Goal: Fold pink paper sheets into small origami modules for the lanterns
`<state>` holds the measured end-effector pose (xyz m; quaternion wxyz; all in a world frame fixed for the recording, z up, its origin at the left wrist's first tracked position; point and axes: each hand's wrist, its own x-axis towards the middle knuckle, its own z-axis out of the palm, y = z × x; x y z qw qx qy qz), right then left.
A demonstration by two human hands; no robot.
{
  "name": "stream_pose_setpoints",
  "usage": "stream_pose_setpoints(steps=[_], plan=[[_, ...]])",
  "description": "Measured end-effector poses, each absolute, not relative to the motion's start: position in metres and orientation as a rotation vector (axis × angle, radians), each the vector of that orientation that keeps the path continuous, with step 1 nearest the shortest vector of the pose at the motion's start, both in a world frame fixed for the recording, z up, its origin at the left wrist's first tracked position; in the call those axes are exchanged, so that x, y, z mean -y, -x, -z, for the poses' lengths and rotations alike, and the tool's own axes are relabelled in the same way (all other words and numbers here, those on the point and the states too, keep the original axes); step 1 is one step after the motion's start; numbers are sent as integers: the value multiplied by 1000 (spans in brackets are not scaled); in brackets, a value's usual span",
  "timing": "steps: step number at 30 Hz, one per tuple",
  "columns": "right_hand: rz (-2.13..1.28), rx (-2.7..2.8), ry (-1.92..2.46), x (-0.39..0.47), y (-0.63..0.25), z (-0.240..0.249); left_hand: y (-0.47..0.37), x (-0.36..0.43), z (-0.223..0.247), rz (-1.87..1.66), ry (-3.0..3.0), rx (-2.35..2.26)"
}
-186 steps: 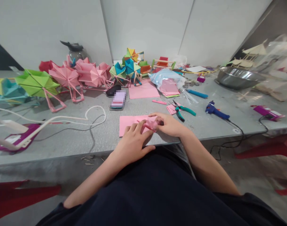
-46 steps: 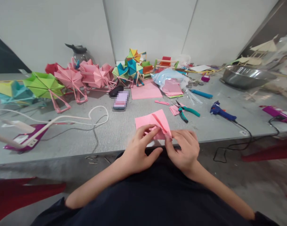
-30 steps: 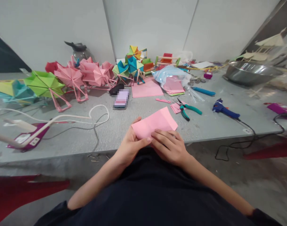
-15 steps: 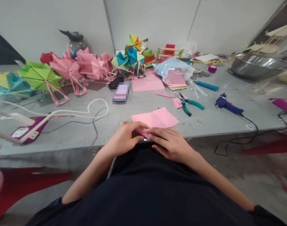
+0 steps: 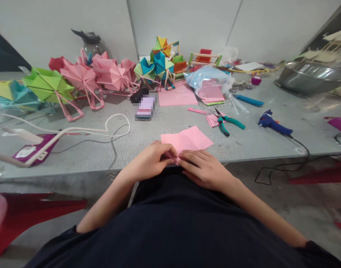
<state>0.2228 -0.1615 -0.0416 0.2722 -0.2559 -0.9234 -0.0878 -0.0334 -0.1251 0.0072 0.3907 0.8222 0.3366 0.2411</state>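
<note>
A creased sheet of pink paper (image 5: 188, 139) lies at the table's front edge, its near part under my fingers. My left hand (image 5: 156, 158) pinches the paper's near left edge between thumb and fingers. Beside it, my right hand (image 5: 202, 165) presses on the near edge with its fingers close together, the fingertips almost meeting those of the left. Small folds show between the two hands; the fingers hide the rest. Behind the sheet are green-handled pliers (image 5: 229, 121) over small pink paper pieces (image 5: 212, 120), and a pink cutter (image 5: 196, 111).
Folded paper models (image 5: 81, 76) line the back left. A phone (image 5: 145, 107), flat pink sheets (image 5: 177, 94) and a plastic bag (image 5: 205, 79) lie mid-table. At right are a blue glue gun (image 5: 275, 123) and a metal bowl (image 5: 310, 78). A purple power strip (image 5: 37, 149) with cables is at left.
My left hand's fingers have closed in tighter on the near edge, and the paper's left corner has shifted slightly right. My right hand has barely moved. The view has shifted slightly.
</note>
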Motion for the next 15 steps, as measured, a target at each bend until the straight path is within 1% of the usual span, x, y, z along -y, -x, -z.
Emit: stream_pose_setpoints(steps=[6, 15], plan=[[173, 2512, 716, 162, -222, 37, 31, 120, -4, -647, -2126, -832], [117, 2609, 950, 159, -216, 21, 31, 120, 1, -726, -2046, -828]])
